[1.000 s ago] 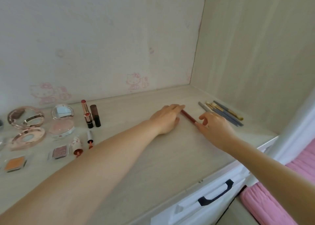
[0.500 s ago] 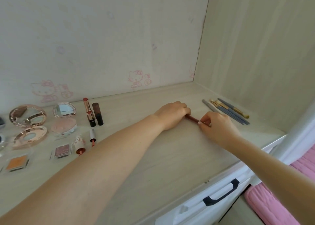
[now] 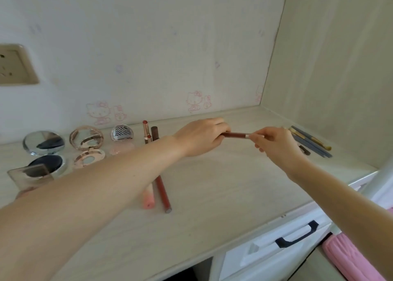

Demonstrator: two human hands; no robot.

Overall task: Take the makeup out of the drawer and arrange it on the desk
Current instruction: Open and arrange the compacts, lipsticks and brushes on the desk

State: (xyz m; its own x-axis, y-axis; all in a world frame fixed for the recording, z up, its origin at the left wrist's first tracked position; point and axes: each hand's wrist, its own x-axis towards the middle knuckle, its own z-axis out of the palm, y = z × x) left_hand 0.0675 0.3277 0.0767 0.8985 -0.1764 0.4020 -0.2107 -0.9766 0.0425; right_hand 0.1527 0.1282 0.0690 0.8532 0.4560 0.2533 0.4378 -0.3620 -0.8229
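A dark red lip pencil (image 3: 235,135) is held level a little above the desk (image 3: 212,185). My left hand (image 3: 202,137) grips its left end and my right hand (image 3: 276,144) pinches its right end near a silver band. Several grey and gold pencils (image 3: 310,142) lie to the right by the side panel, with a small dark cap (image 3: 304,149) beside them. Left on the desk are open compacts (image 3: 86,139), two lipsticks (image 3: 148,132), a pink tube (image 3: 148,195) and a red pencil (image 3: 162,192).
A white drawer with a black handle (image 3: 296,235) sits shut under the desk's front edge at the right. A pink cushion (image 3: 350,259) lies lower right. A wall socket (image 3: 14,64) is on the back wall at the left. A wooden side panel (image 3: 329,68) bounds the desk on the right.
The lip pencil has come up off the desk, and both hands now hold it by its ends. The view has shifted left and down, showing more items at the left.
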